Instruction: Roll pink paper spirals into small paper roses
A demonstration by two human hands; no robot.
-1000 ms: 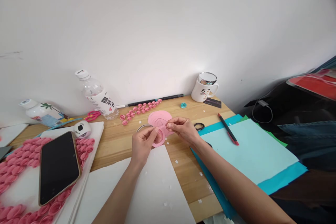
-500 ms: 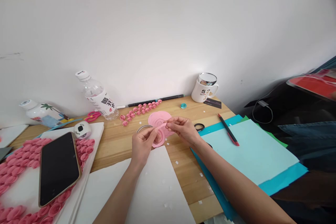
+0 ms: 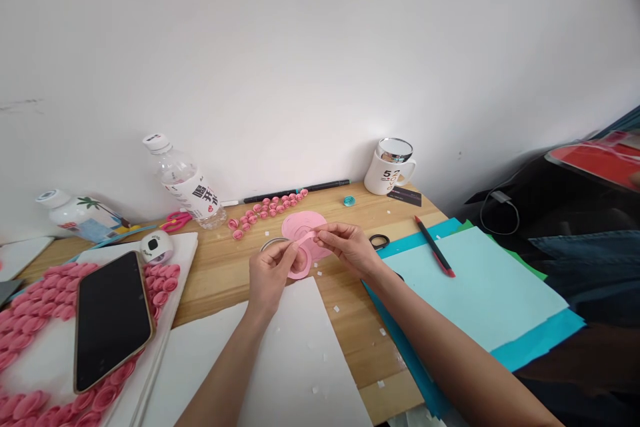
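Note:
Between my two hands a pink paper strip (image 3: pixel 303 238) is stretched, its curled length hanging in a loop below. My left hand (image 3: pixel 273 273) pinches one part of it between thumb and fingers. The strip's other end is held in the fingertips of my right hand (image 3: pixel 347 245). Just behind lie flat pink paper spirals (image 3: pixel 300 221) on the wooden table. A silvery ring (image 3: pixel 270 242) is partly hidden behind my left hand. Beyond the spirals sit several small rolled pink paper flowers (image 3: pixel 267 207).
At left, a phone (image 3: pixel 114 320) rests on a board covered with pink paper flowers, near a tilted bottle (image 3: pixel 187 187). A mug (image 3: pixel 390 170) stands at the back. Blue paper sheets (image 3: pixel 475 287) with a pen (image 3: pixel 434 247) lie right; scissors (image 3: pixel 380 241) are partly covered.
My hands stay almost in place, with the left shifted slightly left. The pink strip between them looks a little longer and straighter.

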